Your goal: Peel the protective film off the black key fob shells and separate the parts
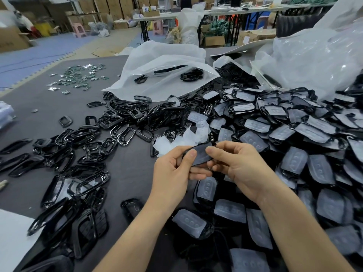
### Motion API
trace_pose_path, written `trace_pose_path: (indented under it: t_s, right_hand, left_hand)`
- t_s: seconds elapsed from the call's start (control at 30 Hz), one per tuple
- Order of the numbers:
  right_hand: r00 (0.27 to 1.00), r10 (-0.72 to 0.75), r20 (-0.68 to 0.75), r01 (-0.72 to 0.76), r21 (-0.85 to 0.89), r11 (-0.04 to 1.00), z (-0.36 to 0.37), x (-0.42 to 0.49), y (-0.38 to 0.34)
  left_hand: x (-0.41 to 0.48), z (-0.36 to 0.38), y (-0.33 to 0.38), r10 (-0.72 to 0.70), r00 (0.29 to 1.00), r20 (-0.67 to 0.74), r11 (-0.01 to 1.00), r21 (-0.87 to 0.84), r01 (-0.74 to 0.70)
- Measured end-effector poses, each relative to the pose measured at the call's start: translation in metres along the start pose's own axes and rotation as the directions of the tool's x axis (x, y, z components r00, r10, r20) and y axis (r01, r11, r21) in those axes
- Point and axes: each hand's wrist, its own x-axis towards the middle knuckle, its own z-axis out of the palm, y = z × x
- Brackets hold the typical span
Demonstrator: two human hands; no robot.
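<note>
Black key fob shell (199, 156) pinched between both hands' fingers (189, 157) — above table.

2 forearms forward; left hand (171, 173), right hand (240, 169) close together, thumbs on top, pinching shell (200, 157).

The left hand (172, 173) and right hand (241, 167) hold one shell (201, 156) above the table (129, 169), near its middle. Filmed shells (294, 130) are heaped to the right. Frames (88, 150) lie spread to the left. Loose films (182, 140) lie just behind the hands. A bag (157, 65) lies behind the frames, with circuit boards (78, 77) to its left.
</note>
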Motion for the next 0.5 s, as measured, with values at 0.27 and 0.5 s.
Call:
trace_pose_path:
  t_s: [0.27, 0.5]
  right_hand:
    - [0.996, -0.037, -0.081, 0.033, -0.061, 0.998, 0.0027, 0.0009, 0.0029]
    - [0.994, -0.057, -0.090, 0.052, -0.057, 0.997, 0.0046, 0.0008, 0.0054]
  left_hand:
    - [-0.0023, 0.0002, -0.0053, 0.092, 0.996, -0.016, 0.984, 0.152, -0.089]
    - [-0.0034, 0.0008, -0.0050, 0.140, 0.990, -0.025, 0.972, 0.195, -0.133]
